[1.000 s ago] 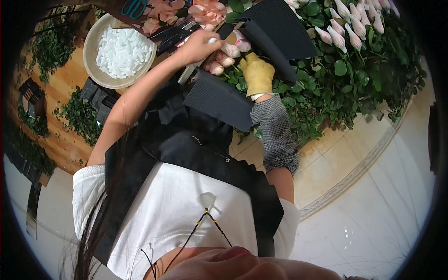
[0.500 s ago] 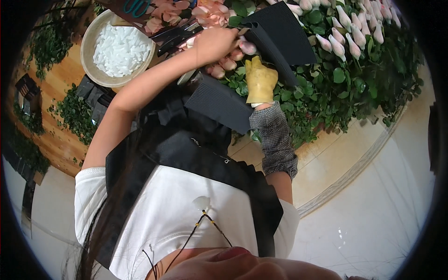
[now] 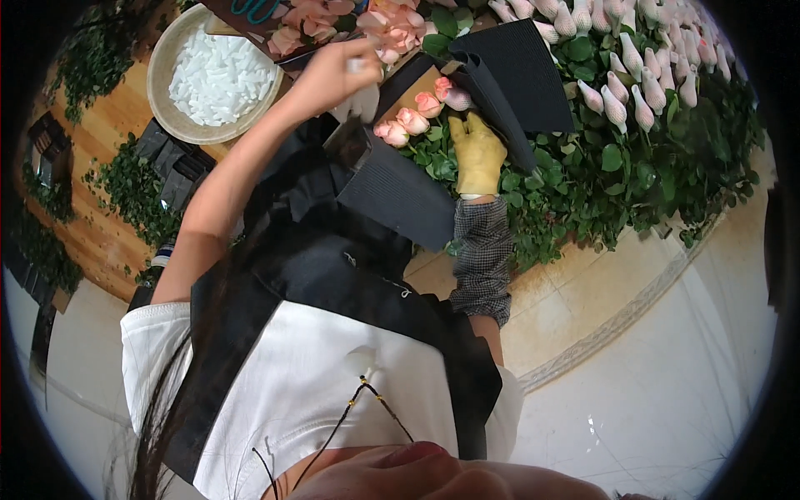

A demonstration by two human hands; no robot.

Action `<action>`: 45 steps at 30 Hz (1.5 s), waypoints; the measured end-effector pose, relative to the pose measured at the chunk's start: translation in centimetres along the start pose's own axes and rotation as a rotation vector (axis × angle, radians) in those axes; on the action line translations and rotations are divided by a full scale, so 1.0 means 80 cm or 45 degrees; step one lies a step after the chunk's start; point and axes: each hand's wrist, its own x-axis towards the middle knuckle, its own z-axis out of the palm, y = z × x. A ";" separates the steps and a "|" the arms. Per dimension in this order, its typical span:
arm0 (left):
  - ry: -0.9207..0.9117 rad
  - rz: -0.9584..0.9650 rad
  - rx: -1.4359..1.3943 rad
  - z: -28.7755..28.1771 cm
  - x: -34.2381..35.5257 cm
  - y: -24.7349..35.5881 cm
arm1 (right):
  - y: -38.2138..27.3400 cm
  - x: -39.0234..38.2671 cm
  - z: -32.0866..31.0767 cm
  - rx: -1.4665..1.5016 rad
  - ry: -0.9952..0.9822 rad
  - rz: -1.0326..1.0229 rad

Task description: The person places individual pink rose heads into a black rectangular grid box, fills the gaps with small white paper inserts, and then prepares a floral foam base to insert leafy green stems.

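Note:
My left hand (image 3: 343, 77), bare and blurred, is closed at the edge of a black corrugated sheet, with a blurred white scrap (image 3: 361, 103) like a flower net below its fingers. My right hand (image 3: 477, 154), in a yellow glove, curls just under a rose in a white net (image 3: 457, 98); its stem is hidden. Beside it several bare pink roses (image 3: 412, 122) lie in a slanting row on brown board. Black corrugated wrap (image 3: 396, 193) lies below them, and another black corrugated sheet (image 3: 517, 75) stands folded at their right.
A pale round tub (image 3: 157, 93) of small white tubes (image 3: 221, 79) stands at the left. Netted rose buds (image 3: 615, 108) with green leaves (image 3: 575, 196) fill the right. Peach roses (image 3: 392, 29) and teal-handled scissors (image 3: 252, 10) are at the far edge.
My left hand has drawn back leftward from the netted rose, with a white scrap now by its fingers. The bare pink roses show more fully. My gloved right hand has stayed almost in place.

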 end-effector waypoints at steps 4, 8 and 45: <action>-0.390 -0.044 0.424 0.055 0.032 0.059 | 0.010 -0.005 0.011 -0.021 0.086 -0.137; -0.122 0.255 0.687 0.084 0.030 0.057 | 0.008 -0.010 0.013 -0.051 0.119 -0.142; -0.246 -0.128 0.229 0.003 -0.044 0.015 | -0.003 -0.011 -0.002 0.312 0.078 0.027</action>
